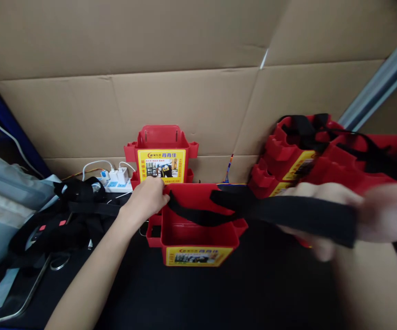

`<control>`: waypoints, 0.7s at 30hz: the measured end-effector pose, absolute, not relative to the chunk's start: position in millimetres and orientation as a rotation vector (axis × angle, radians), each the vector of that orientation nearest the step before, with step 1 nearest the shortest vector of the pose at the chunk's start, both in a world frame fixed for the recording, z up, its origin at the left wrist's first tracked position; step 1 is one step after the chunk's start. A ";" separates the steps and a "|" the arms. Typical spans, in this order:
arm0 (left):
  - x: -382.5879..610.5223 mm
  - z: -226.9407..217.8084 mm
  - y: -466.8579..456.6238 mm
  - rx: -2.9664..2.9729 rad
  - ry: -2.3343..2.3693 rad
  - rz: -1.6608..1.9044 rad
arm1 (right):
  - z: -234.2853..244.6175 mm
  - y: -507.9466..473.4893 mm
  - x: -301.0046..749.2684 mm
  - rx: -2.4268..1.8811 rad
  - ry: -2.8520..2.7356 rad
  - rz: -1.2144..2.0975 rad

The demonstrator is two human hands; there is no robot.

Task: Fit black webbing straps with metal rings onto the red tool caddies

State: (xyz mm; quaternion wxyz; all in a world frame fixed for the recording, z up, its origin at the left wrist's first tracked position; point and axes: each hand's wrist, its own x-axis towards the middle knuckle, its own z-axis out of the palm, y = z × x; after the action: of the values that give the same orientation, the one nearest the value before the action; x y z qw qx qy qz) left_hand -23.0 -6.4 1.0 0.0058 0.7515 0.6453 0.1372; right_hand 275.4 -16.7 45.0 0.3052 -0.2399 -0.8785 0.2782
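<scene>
A red plastic tool bucket [198,233] with a yellow picture label stands in front of me on the black tabletop [219,302]. Around the upper left corner of its back wall, my left hand [150,197] is closed. A black webbing strap [297,215] runs from the back wall out to the right. My right hand [349,215], smeared by motion, grips that strap and holds it stretched sideways, away from the bucket. Part of the strap also sags across the bucket's opening.
Behind stands another red bucket [162,142]. Stacked red buckets [287,151] with black straps sit at right. On the left lie a white power strip [116,183], black straps [81,211] and a clear plastic bag [2,197]. A cardboard wall [184,101] closes off the back.
</scene>
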 end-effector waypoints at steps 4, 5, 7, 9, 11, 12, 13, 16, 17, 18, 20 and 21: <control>-22.8 8.9 -14.2 2.490 2.094 0.296 | 46.4 -15.9 239.6 -0.893 -2.495 0.404; -21.1 10.4 -15.0 2.520 2.049 0.328 | 41.2 -11.7 231.7 -1.031 -2.522 0.167; -16.1 11.0 -13.5 2.567 1.877 0.483 | 25.9 -2.0 217.5 -1.274 -2.510 -0.284; -9.5 8.0 -8.3 2.587 1.691 0.639 | 9.7 4.8 205.5 -1.409 -2.478 -0.589; -3.2 2.4 -1.3 2.584 1.610 0.698 | -0.7 5.5 195.7 -1.463 -2.458 -0.748; -0.7 -0.8 2.0 2.579 1.607 0.709 | -2.2 3.3 192.0 -1.481 -2.455 -0.776; 1.2 -3.7 5.1 2.569 1.615 0.725 | -1.0 -0.5 189.2 -1.486 -2.465 -0.757; 2.9 -9.9 11.4 2.544 1.616 0.816 | 16.7 -19.3 186.8 -1.195 -2.710 -0.229; 2.4 -11.1 12.7 2.542 1.599 0.840 | 25.3 -26.6 188.0 -0.951 -2.820 0.100; 1.7 -12.0 13.8 2.543 1.583 0.856 | 33.9 -33.4 190.1 -0.674 -2.872 0.444; -0.2 -13.3 15.9 2.544 1.560 0.877 | 47.2 -42.9 197.4 -0.225 -2.784 0.901; -1.0 -14.0 17.0 2.542 1.554 0.886 | 50.5 -45.0 202.9 -0.098 -2.713 0.967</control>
State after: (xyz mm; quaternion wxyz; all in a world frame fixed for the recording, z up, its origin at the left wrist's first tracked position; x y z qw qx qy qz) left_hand -1.0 17.0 -14.0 0.0167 0.8176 0.4999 0.2850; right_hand 202.9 -45.0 50.5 0.1293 -0.0338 -0.9335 0.3328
